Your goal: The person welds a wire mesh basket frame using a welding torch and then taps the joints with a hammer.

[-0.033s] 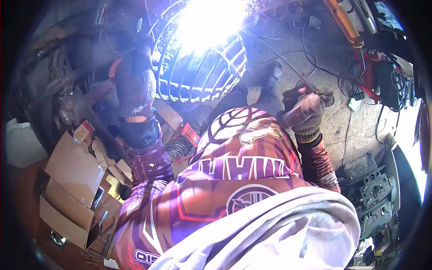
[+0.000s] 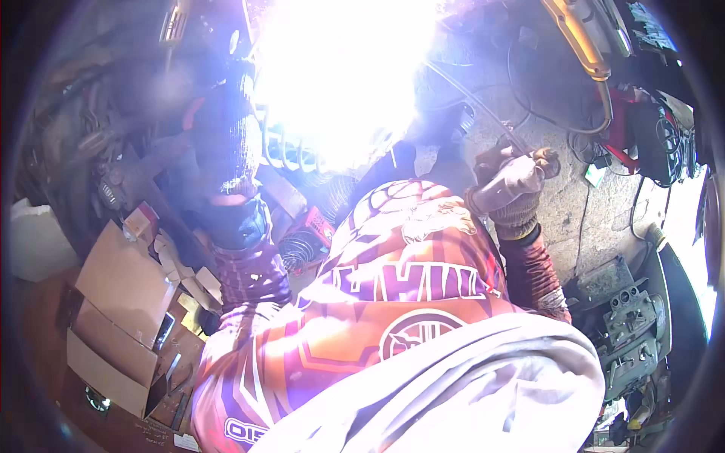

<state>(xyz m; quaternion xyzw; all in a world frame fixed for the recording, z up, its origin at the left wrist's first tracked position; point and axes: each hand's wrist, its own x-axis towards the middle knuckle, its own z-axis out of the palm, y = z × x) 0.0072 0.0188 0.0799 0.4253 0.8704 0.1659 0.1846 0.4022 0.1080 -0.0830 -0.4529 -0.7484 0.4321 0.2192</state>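
Right hand [image 2: 513,175] seemingly grips 1 rod [image 2: 483,107].

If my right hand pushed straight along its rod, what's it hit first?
Your right hand would likely meet the barred frame; glare hides where the rod ends, so depth is unclear.

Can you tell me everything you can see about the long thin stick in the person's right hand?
The thin rod is long, narrow and nearly straight, and it looks like dull, greyish metal. The right hand is closed around its lower end. From there it slants up and to the left, with the pale floor behind part of it, toward a huge white glare. Its far end is lost in that brightness, so I can't tell what it touches there.
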